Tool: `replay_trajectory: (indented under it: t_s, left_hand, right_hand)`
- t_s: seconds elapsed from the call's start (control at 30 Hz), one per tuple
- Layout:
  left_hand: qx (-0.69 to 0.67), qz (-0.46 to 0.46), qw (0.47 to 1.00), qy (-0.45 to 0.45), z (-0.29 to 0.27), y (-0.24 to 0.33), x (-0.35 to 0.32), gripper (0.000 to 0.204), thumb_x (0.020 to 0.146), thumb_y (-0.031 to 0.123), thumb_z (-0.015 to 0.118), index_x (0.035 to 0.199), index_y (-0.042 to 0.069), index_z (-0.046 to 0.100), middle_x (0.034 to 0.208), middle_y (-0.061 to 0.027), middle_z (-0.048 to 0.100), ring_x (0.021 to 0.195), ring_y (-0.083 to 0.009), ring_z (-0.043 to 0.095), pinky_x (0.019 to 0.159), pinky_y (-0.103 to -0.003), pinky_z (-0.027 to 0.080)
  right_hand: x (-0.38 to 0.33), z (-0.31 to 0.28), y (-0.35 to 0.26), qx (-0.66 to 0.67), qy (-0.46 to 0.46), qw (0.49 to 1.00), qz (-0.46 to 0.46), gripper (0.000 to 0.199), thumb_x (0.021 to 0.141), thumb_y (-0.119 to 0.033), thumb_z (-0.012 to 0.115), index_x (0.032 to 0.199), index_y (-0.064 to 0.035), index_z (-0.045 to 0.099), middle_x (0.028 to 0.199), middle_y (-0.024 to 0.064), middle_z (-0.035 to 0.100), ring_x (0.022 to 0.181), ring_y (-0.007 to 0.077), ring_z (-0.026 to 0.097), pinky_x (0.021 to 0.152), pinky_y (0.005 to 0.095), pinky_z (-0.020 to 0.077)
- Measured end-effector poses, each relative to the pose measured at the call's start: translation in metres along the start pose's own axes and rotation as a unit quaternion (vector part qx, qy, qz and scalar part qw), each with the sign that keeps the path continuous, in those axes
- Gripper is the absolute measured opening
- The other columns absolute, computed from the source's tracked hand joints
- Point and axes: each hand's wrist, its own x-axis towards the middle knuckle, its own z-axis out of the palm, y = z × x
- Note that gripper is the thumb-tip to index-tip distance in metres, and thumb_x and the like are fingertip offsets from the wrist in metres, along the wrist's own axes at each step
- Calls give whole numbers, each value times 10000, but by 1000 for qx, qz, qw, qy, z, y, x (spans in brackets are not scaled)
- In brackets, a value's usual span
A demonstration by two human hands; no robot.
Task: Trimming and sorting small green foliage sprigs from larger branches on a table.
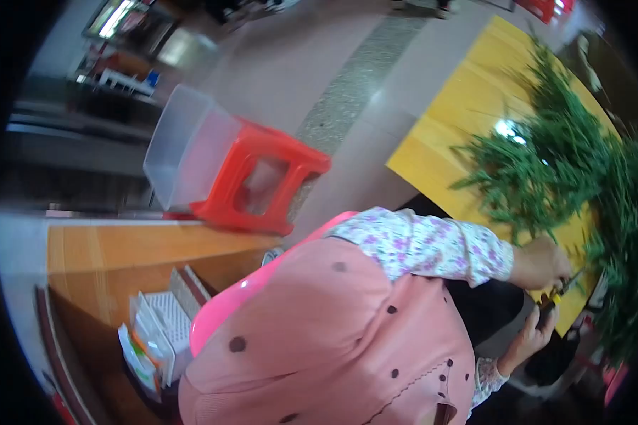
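My left hand (548,261), in a white sleeve with purple flowers, is closed by the near edge of the yellow tabletop (439,134). My right hand (532,338) is below it, gripping a small tool with a yellow-and-black handle (549,301). A thin grey part sticks out near the left fingertips; the tool's kind is unclear. What the left fingers pinch is hidden. Just beyond both hands, feathery green stems (532,173) are heaped on the tabletop. More greenery (627,234) lies along its right side and hangs lower down.
A red plastic stool (269,159) stands to the left with a clear plastic bin (181,149) against it. Behind my shoulder is a pink chair (216,319). A wooden compartment (85,248) at lower left contains a white perforated basket (170,319) and a plastic packet (142,361).
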Motion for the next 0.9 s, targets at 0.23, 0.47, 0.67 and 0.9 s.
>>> replay_trajectory:
  t_s: [0.23,0.47,0.67,0.9]
  left_hand:
    - [42,-25,999,23,1,-14,-3,126,688,223,659,664,106,618,619,-103,591,622,-306,619,551,-416,466]
    - [146,96,983,-49,-13,-37,-14,128,663,241,640,719,128,659,674,-72,574,642,-254,614,537,-374,491]
    - [41,-79,994,-56,-18,-28,11,150,798,189,668,882,65,678,827,-116,662,739,-302,642,640,-375,500]
    - [83,-76,990,-82,-10,-30,21,141,814,197,660,876,70,669,798,-115,659,725,-306,637,632,-382,494]
  right_hand:
    - [19,19,9,119,-44,988,87,438,858,-16,584,1271,67,461,1185,120,560,1055,187,540,910,309,434]
    - [21,52,-59,37,-52,995,73,413,855,-160,605,1201,47,517,1075,167,608,950,224,573,855,335,449]
    - [43,46,-43,-11,3,1000,22,398,792,-139,620,1160,-22,522,874,199,625,817,394,614,717,424,484]
    - [50,40,-34,2,-2,999,36,301,799,-137,605,1063,1,562,738,95,581,662,204,576,626,331,461]
